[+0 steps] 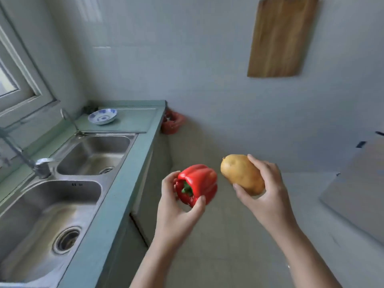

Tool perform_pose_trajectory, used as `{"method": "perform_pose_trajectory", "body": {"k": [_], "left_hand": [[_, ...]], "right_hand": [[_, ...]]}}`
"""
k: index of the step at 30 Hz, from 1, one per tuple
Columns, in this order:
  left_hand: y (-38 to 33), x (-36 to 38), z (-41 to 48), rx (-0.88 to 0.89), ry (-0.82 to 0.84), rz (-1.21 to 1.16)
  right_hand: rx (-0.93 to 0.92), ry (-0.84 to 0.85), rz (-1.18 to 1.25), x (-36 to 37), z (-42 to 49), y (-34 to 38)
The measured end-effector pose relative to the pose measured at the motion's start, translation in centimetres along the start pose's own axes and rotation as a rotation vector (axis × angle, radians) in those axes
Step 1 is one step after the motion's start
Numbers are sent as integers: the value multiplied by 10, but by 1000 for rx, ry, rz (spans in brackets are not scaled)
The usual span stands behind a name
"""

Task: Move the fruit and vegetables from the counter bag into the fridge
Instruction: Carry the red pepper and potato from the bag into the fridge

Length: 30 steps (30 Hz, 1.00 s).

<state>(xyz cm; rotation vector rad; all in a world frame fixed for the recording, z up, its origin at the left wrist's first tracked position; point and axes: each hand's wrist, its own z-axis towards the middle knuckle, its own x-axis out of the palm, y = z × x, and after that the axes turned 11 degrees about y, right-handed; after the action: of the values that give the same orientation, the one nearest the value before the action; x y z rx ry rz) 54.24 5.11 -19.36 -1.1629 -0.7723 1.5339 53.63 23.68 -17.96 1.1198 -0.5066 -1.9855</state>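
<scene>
My left hand [178,213] grips a red bell pepper [197,183], its green stem turned toward me. My right hand [268,190] holds a yellow-brown potato [242,174], fingers curled around its right side. Both are held in the air above the tiled floor, to the right of the counter [116,196]. The two vegetables are close together but apart. Neither the bag nor the fridge interior is in view.
A double steel sink [62,183] with a tap sits in the green counter on the left. A blue-and-white dish [102,117] stands at the counter's far end. A red bin [172,123] is in the corner. A wooden cutting board [280,38] hangs on the wall. A grey panel [357,190] stands at the right.
</scene>
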Motion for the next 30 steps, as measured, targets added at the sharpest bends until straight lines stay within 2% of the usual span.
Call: {"method": "perform_pose_trajectory", "body": {"k": [6, 12, 22, 30], "left_hand": [[-50, 167, 70, 131, 294, -79], [-79, 299, 91, 189, 542, -157], [-101, 465, 121, 202, 841, -284], [-112, 609, 218, 203, 951, -381]], "right_hand": [[129, -280, -194, -138, -6, -96], [335, -467, -267, -240, -47, -153], [588, -620, -358, -327, -78, -236], [630, -669, -449, -415, -7, -352]]}}
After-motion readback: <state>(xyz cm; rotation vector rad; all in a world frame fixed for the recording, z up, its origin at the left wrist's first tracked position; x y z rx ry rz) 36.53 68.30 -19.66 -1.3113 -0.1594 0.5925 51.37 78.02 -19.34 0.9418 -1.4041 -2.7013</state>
